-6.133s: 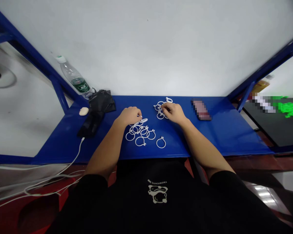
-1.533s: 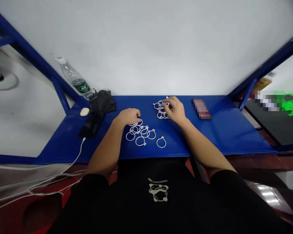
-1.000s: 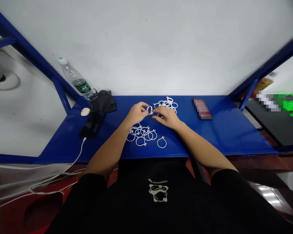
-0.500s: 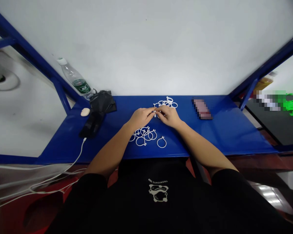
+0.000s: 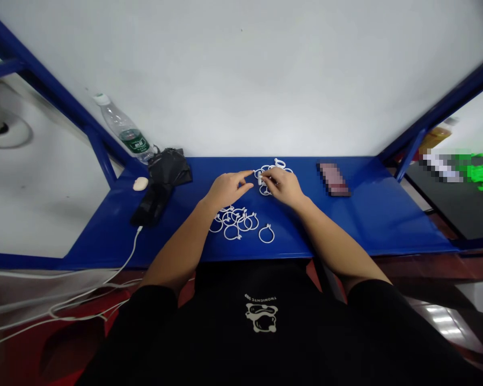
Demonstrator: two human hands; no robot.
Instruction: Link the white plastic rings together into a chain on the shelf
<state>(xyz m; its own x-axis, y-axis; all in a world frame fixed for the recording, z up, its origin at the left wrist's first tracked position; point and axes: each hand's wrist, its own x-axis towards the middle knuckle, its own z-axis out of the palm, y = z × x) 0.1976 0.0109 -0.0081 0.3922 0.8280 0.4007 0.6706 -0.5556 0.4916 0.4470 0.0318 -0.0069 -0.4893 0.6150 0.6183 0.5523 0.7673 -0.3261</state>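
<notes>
My left hand (image 5: 228, 188) is open over the blue table, with thumb and forefinger apart and nothing between them. Just to its right, my right hand (image 5: 284, 185) pinches a white plastic ring (image 5: 260, 178), mostly hidden by the fingers. Behind and under that hand lies a group of white rings (image 5: 280, 164), partly covered by it. Closer to my body, several more white rings with small clasp-like tabs (image 5: 232, 238) overlap in a pile. A single white ring (image 5: 266, 242) lies apart at the right of this pile.
On the left of the blue table (image 5: 201, 171) are a black plastic bag (image 5: 171, 167), a clear bottle (image 5: 132, 140), a cream rounded case (image 5: 140, 184) and a black device (image 5: 148, 209) with a white cable (image 5: 134, 246). A phone-like object (image 5: 334, 179), pixelated, lies at right. A white wall stands behind.
My hands have come apart: the left has let go and its fingers have spread, while the right keeps the white ring over the far group. More of the near pile shows.
</notes>
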